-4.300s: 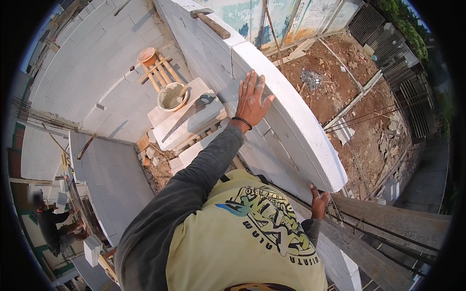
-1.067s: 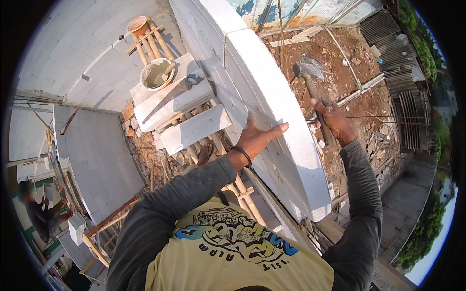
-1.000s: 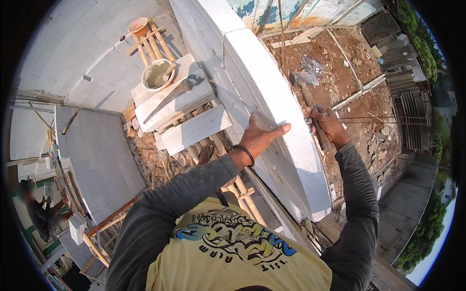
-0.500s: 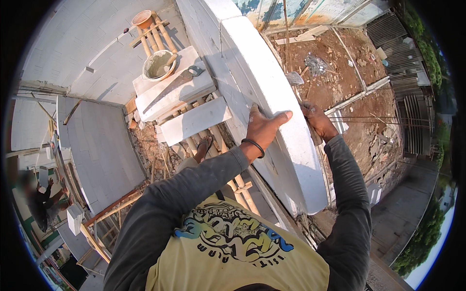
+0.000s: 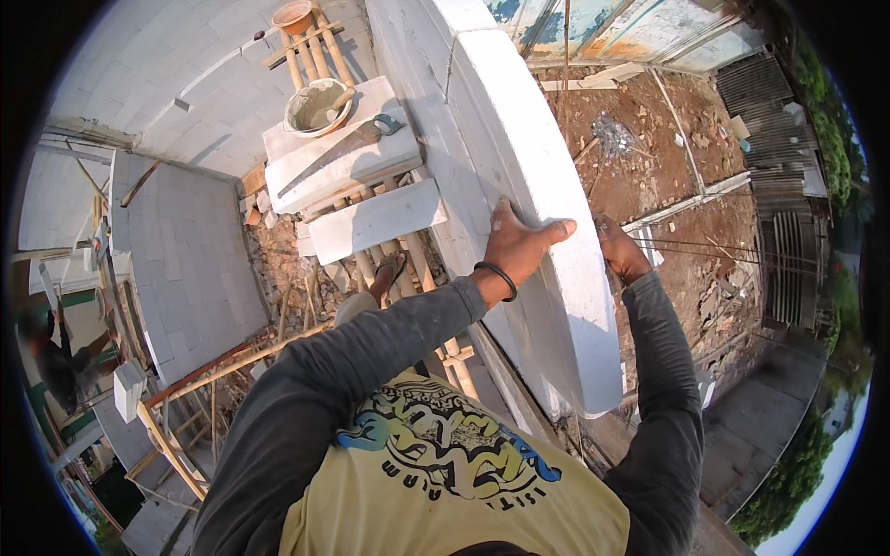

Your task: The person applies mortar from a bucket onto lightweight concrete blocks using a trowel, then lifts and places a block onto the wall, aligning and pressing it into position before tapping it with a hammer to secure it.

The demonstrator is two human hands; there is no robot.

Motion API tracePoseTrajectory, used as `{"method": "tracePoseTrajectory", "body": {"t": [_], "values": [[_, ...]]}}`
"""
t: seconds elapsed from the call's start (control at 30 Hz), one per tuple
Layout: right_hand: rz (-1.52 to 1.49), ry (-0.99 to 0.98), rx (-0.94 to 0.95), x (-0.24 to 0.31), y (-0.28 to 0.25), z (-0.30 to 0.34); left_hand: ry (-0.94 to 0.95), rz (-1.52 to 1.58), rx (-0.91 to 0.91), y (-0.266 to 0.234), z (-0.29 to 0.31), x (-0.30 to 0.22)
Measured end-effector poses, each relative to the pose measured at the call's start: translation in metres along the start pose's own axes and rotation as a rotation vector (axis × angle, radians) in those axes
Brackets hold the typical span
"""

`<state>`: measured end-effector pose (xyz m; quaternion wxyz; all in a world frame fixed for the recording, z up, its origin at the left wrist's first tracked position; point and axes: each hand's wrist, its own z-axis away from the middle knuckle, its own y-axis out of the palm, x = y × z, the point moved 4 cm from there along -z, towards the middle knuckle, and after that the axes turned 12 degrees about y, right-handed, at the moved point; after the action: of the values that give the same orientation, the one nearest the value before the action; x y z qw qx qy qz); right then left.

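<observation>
A long white lightweight block (image 5: 586, 315) lies along the top of the block wall in front of me. My left hand (image 5: 521, 248) grips its left side, the thumb laid over the top edge and the fingers against the wall-side face. On the opposite side my right hand (image 5: 625, 252) presses its curled fingers to the block's right edge; the fingertips are partly hidden behind it. A joint (image 5: 451, 63) separates this block from another further along the wall. To the left, a handsaw (image 5: 336, 153) rests on stacked white blocks (image 5: 394, 153), beside a bucket of grey mortar (image 5: 320, 109).
Bamboo scaffold poles (image 5: 419, 264) run below the blocks, with my sandalled foot (image 5: 387, 274) on them. An orange bowl (image 5: 293, 16) stands at the far end. Right of the wall lies a lower dirt plot (image 5: 640, 120) with rubble. Another person (image 5: 57, 361) works at far left.
My view has shifted slightly. My right hand has moved a little along the block's edge, and a small grey blade-like thing beyond the wall is out of sight. The left hand keeps its hold.
</observation>
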<state>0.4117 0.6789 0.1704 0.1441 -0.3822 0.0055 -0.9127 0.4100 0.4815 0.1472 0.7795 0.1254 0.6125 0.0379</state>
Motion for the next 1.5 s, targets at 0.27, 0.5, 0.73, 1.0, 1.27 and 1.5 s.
{"method": "tracePoseTrajectory", "body": {"t": [0.27, 0.5, 0.73, 1.0, 1.27, 1.5], "values": [[-0.027, -0.013, 0.046, -0.013, -0.007, -0.027, 0.001, 0.041, 0.03, 0.0, -0.001, 0.0], [-0.046, -0.041, 0.136, -0.018, -0.011, -0.035, -0.022, 0.104, 0.058, 0.0, 0.003, -0.011], [0.151, -0.057, 0.048, 0.011, -0.003, -0.028, -0.024, -0.048, 0.064, -0.004, 0.006, -0.023], [0.185, -0.077, -0.037, 0.008, -0.01, -0.017, 0.001, 0.035, 0.093, -0.001, 0.005, -0.022], [-0.067, 0.216, 0.037, -0.02, -0.036, 0.035, -0.184, 0.01, 0.224, -0.01, -0.002, -0.021], [-0.069, 0.432, -0.117, -0.051, -0.048, 0.121, -0.166, 0.053, 0.381, -0.008, -0.004, -0.019]]}}
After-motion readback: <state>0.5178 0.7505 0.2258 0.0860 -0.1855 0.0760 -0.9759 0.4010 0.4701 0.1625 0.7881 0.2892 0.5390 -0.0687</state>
